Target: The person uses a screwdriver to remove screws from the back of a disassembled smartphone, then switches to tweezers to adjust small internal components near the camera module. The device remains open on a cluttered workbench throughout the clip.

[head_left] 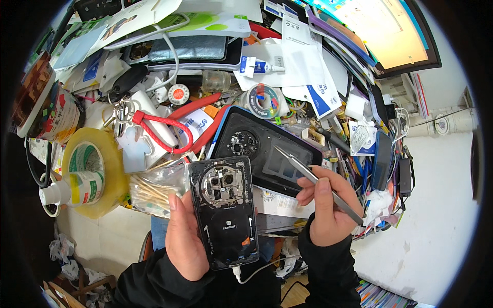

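An opened smartphone (226, 226) with its back cover off rests upright in my left hand (186, 241), which grips it along its left edge. Its bare camera module and black inner panel face me. From the phone's bottom edge runs a white charging cable (245, 280). Between the thumb and fingers of my right hand (331, 208) is a pair of metal tweezers (321, 185), tips pointing up and left. Those tips hover over a detached dark phone back cover (257, 126) with a round camera ring, which lies just beyond the phone; whether they touch it I cannot tell.
At left stand a big roll of yellow tape (115, 174) and a white-capped bottle (59, 194). A bag of cotton swabs (149, 192) lies beside my left hand. Keys on a red strap (169, 131), a solder wire spool (263, 100) and a lit screen (380, 28) lie farther off.
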Available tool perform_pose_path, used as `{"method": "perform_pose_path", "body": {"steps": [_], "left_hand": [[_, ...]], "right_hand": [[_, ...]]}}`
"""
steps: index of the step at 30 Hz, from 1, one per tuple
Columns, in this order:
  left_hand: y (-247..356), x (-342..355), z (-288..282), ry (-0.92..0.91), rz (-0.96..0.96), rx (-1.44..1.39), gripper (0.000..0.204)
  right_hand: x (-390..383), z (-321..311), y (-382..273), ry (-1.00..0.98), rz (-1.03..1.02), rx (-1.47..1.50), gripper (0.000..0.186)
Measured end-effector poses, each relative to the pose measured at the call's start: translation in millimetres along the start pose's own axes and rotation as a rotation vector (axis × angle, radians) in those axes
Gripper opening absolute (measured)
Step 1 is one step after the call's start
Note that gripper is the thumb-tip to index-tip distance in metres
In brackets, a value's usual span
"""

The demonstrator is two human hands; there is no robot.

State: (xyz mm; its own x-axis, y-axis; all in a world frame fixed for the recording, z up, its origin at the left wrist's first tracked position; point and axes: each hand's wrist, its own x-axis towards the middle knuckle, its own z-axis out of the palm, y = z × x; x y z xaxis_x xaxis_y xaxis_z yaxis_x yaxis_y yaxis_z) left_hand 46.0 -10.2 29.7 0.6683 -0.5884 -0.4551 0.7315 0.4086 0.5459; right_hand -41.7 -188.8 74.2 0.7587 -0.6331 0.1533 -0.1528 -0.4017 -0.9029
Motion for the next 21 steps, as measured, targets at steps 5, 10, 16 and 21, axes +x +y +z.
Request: {"method": "perform_pose_path", "body": {"steps": [5, 10, 16, 21], "left_hand": [[-2.5, -1.8, 0.9, 0.032, 0.015, 0.012, 0.083], [-1.7, -1.2, -1.0, 0.009, 0.021, 0.041, 0.082], [-1.3, -2.0, -1.6, -0.009, 0.006, -0.02, 0.082], [-1.1, -1.4, -2.0, -0.015, 0.016, 0.013, 0.081]], "right_hand": [[2.2, 0.9, -1.0, 0.004, 0.054, 0.011, 0.024], [-2.8, 4.0, -0.8, 0.019, 0.098, 0.113, 0.024], [-0.7, 5.5, 0.4, 0.02, 0.132, 0.102, 0.024], [0.0, 7.2, 0.2, 0.033, 0.148, 0.095, 0.025]]}}
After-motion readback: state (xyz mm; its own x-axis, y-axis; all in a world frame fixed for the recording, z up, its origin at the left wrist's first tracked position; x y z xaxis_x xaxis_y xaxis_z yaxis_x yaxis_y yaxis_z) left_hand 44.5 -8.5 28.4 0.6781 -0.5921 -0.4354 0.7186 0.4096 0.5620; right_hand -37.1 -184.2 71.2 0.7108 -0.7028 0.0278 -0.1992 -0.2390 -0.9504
